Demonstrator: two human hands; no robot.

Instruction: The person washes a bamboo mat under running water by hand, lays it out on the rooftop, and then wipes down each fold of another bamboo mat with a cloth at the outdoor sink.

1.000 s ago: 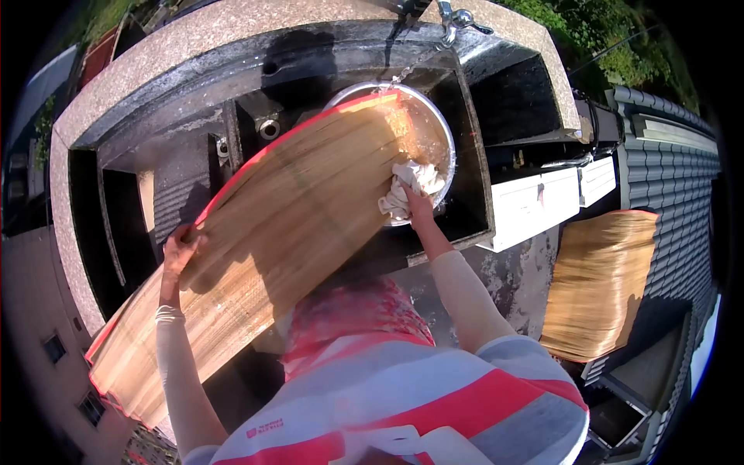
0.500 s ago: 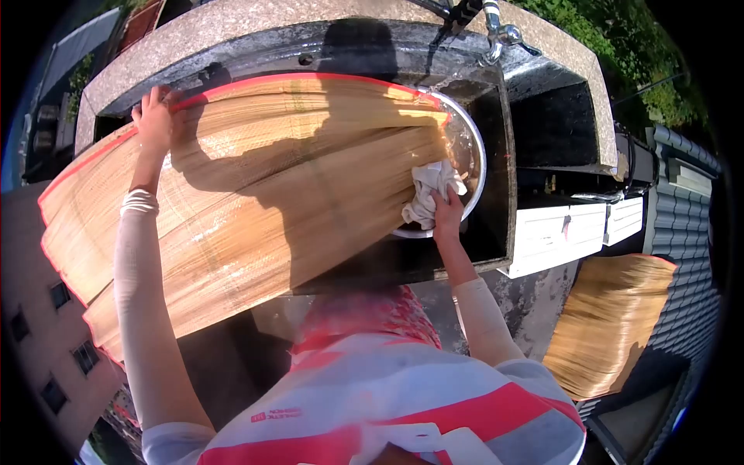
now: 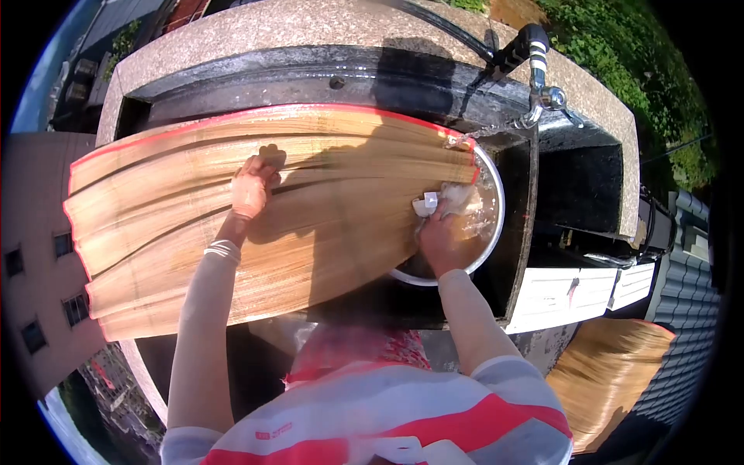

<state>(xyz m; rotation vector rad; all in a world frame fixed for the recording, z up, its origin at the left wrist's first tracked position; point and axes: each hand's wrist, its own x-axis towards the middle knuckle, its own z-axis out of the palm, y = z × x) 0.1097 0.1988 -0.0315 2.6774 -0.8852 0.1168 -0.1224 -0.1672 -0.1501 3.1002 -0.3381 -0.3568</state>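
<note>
A straw-coloured woven mat (image 3: 310, 225) with red edging lies in folds across the sink, its right end in a round metal basin (image 3: 500, 203) of water. Over the mat's left half is my left hand (image 3: 253, 188), fingers loosely bent and slightly apart, holding nothing; its shadow falls just beyond the fingertips. In the basin, against the mat's wet end, my right hand (image 3: 439, 239) is closed on a wet white cloth (image 3: 459, 198). Part of the cloth is under the water, and my right fingertips are partly hidden.
Water runs from a chrome tap (image 3: 552, 98) into the basin. A stone ledge (image 3: 256, 29) rims the dark sink. White boxes (image 3: 570, 294) stand at the right. Another mat (image 3: 612, 380) hangs over grey roof tiles (image 3: 686, 294) at the lower right.
My left hand has let go of the mat's far red edge and come in over its surface. My right hand has pushed the cloth down into the basin water. The view has shifted.
</note>
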